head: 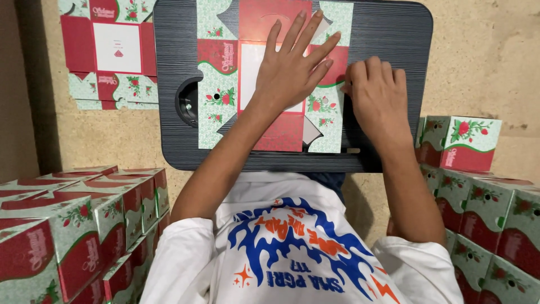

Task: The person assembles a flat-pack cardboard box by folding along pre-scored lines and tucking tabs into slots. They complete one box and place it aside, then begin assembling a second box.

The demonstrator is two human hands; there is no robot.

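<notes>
A flat carton blank (270, 73) (red and green, rose-printed) is pinned to the dark lap desk (388, 39) by the spread left hand (292, 70); its right flap is being pinched by the right hand (377, 93). Folding seems underway; a firm crease comes next.

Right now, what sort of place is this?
Probably a home or small-workshop packing spot on the floor: a flat box blank on a dark lap tray, with assembled boxes stacked on both sides.
</notes>
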